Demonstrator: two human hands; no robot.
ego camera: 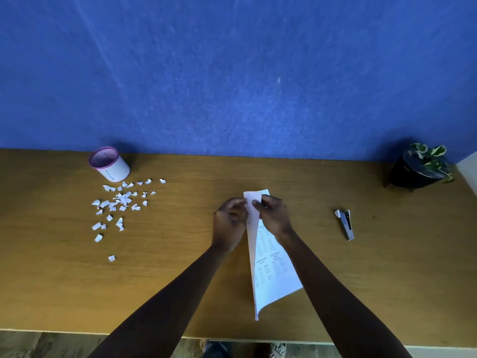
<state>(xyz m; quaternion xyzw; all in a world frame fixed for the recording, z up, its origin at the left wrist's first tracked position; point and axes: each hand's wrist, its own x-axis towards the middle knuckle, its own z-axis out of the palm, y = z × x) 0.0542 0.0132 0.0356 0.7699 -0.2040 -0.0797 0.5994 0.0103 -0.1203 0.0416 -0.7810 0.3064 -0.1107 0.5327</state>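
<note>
- Printed sheet (271, 270) is folded lengthwise and held over the surface (180, 244), centre front. Far end is up between the hands, near end trails toward the front edge.
- Left grip (229, 220) pinches the sheet's top edge from the left. Right grip (273, 215) pinches the same edge just beside it, thumb on top. Looks like a tear setup.
- Handling, my read: light, thin and limp, and the doubled layers add a little stiffness. It should rip easily once started and crease if squeezed. Hold it right at the edge with the pinch points close together, otherwise it just buckles.
- Paper scraps (121, 200) are scattered to the left, in front of a white cup (113, 167) with a purple rim. What looks like a small stapler (346, 224) lies to the right, and a potted plant (418, 169) sits at the far right.
- Hard to make out: the print is too small to read and the fingers behind the sheet are hidden. Can't tell whether a rip has started or whether the near end touches the surface.
</note>
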